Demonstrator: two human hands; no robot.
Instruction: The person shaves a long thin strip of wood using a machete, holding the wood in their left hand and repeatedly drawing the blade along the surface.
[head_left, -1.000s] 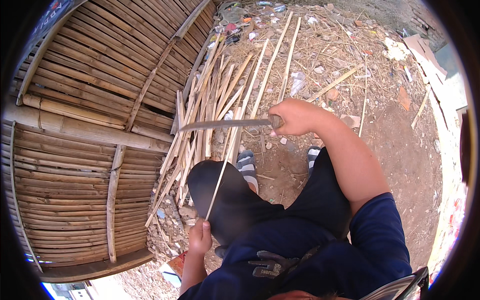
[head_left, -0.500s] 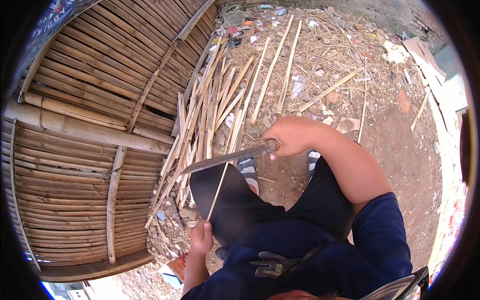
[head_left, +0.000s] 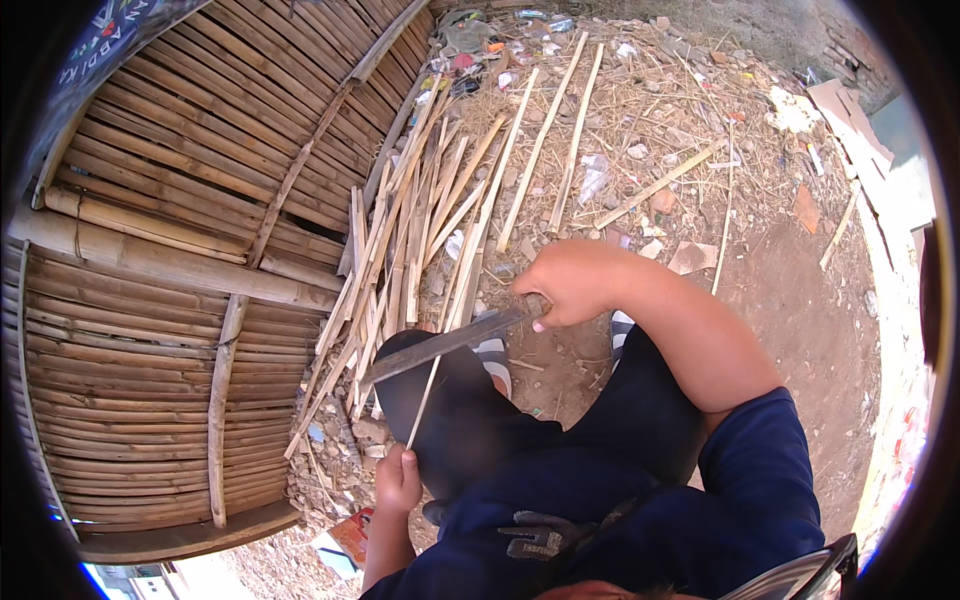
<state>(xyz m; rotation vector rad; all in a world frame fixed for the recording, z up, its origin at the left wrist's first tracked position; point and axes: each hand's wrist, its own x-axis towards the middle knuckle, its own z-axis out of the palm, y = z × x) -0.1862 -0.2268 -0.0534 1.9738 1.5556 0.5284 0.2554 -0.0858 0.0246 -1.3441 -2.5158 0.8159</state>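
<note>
My right hand [head_left: 568,284] is closed round the handle of a machete [head_left: 442,347]. Its long dark blade points left, over my bent left knee. In my left hand [head_left: 398,482] is the near end of a thin, pale bamboo strip [head_left: 424,402], pinched between thumb and fingers beside my left thigh. The strip runs up and away over the knee and meets the blade, which crosses it. Beyond the blade its far part is hard to tell from the other strips on the ground.
A heap of split bamboo strips [head_left: 405,235] lies along a bamboo slat wall [head_left: 170,330] on the left. More strips [head_left: 578,140] lie ahead on littered, stony ground [head_left: 800,330]. My feet in striped footwear [head_left: 493,360] stand below the machete. Cardboard pieces [head_left: 850,120] lie far right.
My right hand has come slightly nearer and left, and the machete blade has slid down the strip toward my left hand. More of the blade's flat side shows. My left hand keeps its hold.
</note>
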